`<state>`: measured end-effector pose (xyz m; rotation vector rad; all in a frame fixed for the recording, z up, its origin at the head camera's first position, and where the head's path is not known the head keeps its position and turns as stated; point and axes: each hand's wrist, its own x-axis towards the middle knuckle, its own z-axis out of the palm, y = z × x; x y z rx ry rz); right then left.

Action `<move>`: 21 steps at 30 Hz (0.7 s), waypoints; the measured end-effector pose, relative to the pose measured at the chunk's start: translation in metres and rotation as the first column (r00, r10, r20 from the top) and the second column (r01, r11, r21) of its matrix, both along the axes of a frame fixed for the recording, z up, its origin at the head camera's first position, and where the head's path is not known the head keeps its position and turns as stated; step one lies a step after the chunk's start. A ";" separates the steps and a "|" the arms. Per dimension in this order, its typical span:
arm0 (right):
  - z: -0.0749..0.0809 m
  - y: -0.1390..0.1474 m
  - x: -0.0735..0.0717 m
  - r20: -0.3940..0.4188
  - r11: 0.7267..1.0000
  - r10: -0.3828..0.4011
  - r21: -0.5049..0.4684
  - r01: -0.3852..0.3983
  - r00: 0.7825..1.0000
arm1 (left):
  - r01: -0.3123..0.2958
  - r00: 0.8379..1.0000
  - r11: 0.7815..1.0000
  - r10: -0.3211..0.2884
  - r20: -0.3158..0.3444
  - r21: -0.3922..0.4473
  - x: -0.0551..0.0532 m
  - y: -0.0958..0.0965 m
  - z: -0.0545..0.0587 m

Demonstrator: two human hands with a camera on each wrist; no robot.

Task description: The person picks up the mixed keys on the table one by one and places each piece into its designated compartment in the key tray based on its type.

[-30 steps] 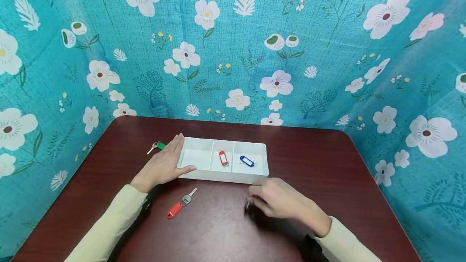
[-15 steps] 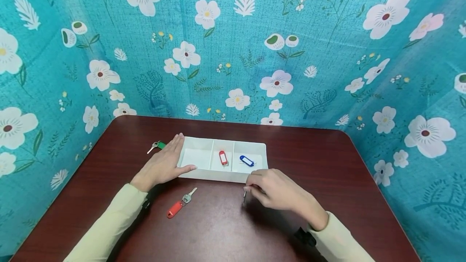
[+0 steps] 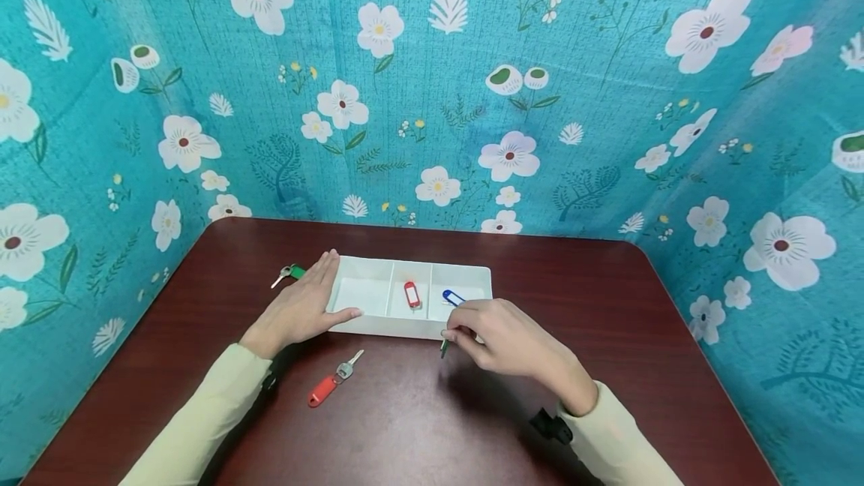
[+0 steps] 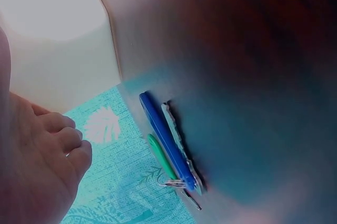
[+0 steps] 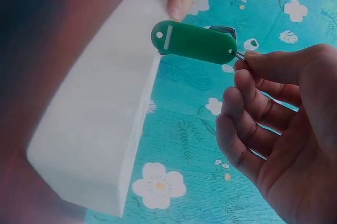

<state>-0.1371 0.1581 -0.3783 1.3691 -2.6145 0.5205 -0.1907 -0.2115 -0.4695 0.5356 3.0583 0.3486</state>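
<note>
My right hand [image 3: 509,336] pinches the ring of a green key tag [image 5: 195,42] between thumb and index finger, beside the front wall of a white divided tray [image 3: 363,294]. Part of a metal key shows behind that tag. With its fingers extended, my left hand [image 3: 300,310] rests against the tray's left end, thumb over the front rim. A red-framed key tag [image 3: 412,294] with a key lies in the middle compartment. The right compartment contains a blue-framed key tag [image 3: 453,297], partly covered by my right hand.
On the table [image 3: 405,426], a red tag with a key [image 3: 324,390] lies in front of the tray. Left of it, beyond my left hand, is a green tag [image 3: 297,271] with its key. The left wrist view also shows a blue tag [image 4: 166,140] with a key there.
My right hand has moved forward and slightly left, lifting the green key tag up toward the tray's front wall. My left hand has stayed in place.
</note>
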 end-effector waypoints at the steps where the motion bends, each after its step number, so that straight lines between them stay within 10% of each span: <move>1: 0.001 -0.001 -0.001 0.001 1.000 0.002 -0.003 -0.002 1.000 | 0.001 1.000 1.000 -0.001 0.000 0.001 0.000 0.000 0.000; 21: 0.023 -0.020 -0.018 0.028 0.998 -0.009 -0.060 0.010 1.000 | 0.004 1.000 1.000 -0.004 0.001 0.002 0.000 -0.001 -0.001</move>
